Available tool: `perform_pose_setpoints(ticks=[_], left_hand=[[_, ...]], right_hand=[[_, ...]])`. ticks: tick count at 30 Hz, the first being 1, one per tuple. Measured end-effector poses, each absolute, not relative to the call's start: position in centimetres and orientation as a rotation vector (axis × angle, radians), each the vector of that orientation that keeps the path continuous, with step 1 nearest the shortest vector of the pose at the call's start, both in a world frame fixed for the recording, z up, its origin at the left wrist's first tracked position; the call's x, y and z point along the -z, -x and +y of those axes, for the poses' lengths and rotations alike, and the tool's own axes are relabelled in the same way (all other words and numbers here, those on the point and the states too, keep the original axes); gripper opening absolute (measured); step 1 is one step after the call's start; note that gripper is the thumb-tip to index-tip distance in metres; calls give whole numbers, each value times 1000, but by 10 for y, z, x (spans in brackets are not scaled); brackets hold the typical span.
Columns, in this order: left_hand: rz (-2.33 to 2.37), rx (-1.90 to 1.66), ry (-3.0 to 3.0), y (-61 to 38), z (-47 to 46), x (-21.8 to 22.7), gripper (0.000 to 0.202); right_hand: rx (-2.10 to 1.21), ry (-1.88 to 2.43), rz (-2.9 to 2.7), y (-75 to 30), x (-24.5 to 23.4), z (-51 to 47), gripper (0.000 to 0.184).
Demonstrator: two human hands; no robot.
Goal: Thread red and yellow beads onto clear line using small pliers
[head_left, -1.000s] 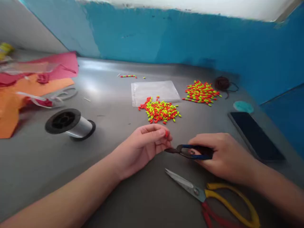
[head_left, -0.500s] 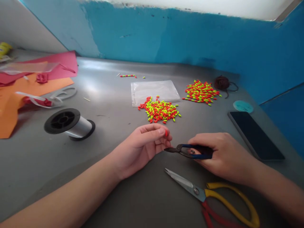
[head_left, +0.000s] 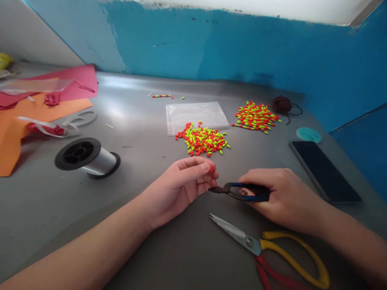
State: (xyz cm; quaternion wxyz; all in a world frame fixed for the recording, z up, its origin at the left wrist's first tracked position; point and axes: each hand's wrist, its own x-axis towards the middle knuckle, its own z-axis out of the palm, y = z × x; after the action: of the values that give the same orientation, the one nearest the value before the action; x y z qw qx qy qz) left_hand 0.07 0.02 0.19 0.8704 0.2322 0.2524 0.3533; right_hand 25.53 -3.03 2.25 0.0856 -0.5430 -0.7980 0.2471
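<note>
Red bead [head_left: 211, 169]: we pinch it in our left hand [head_left: 178, 189], just above the table; only its end shows past the fingertips, so we cannot see its full shape.

Left hand: thumb and forefinger are together on the bead, with the other fingers curled in.

Right hand [head_left: 287, 199]: clamped around the handles of the blue-handled pliers [head_left: 242, 192], whose tip sits just beside our left fingers. The jaws look closed, with nothing visible between them.

Done so far: a short row of beads [head_left: 161, 96] lies in line on the gray table [head_left: 54, 209]; we cannot tell whether it is threaded.

Left to handle: a near pile of beads [head_left: 202, 139] and a far pile of beads [head_left: 255, 117], both loose mixes of red and yellow-green ovals.

Beside the piles: a clear plastic bag [head_left: 196, 117] touches the near pile, and a dark brown cord [head_left: 282, 104] lies past the far pile.

Within reach: scissors [head_left: 236, 236] with yellow and red handles lie below our hands, a spool [head_left: 87, 158] lies on its side to the left, and a phone [head_left: 325, 171] lies to the right.

Farther left: orange paper [head_left: 12, 147] and pink paper [head_left: 81, 78] overlap against the blue wall [head_left: 211, 44].
</note>
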Motion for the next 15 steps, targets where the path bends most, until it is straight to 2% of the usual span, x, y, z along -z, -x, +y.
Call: perform_pose_setpoints(ticks=[15], left_hand=[[541, -732, -564, -1, -1, -2, 12]], right_hand=[[-727, 1625, -2386, -256, -23, -30, 16]])
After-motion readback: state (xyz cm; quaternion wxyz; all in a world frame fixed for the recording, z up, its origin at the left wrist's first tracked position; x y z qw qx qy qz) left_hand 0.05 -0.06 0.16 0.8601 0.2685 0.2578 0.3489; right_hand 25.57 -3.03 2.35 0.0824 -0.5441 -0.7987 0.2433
